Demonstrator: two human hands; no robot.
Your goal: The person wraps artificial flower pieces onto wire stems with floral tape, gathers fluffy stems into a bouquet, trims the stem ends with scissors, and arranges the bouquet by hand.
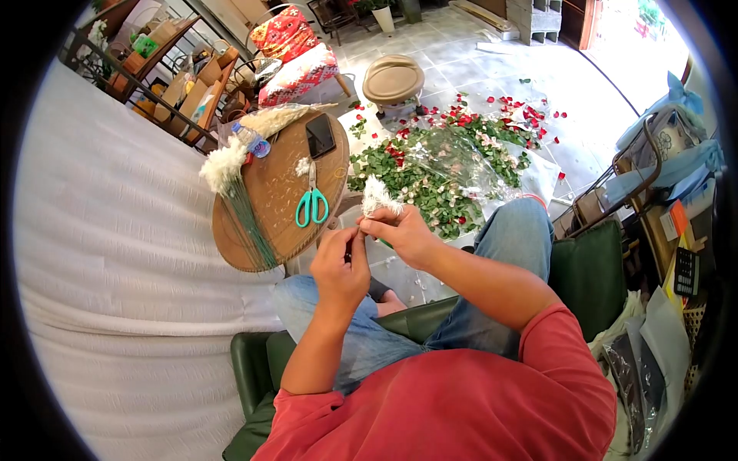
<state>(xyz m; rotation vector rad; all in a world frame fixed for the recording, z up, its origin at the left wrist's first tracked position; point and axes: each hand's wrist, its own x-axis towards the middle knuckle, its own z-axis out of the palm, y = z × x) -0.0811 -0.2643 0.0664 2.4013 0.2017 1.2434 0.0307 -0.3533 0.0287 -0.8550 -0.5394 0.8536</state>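
Note:
Both hands meet in front of the lap, fingertips touching. My right hand (401,234) pinches the base of a small white fluffy flower (378,197), whose head points up. Close beside it on the left, my left hand (340,265) has its fingers pressed together near the flower's base; what lies between them is too small to make out. On the round wooden table (265,200) to the left lie teal-handled scissors (312,206), a black phone (320,135), a water bottle (252,141) and a bundle of white flowers with green stems (244,207).
Leaves and red petals (430,165) cover the floor ahead, partly under clear plastic. Beyond them is a brown stool (393,79), with a patterned chair (296,58) behind left. Shelves (173,84) stand at upper left, a white curtain (131,207) at left, a metal rack (642,173) at right.

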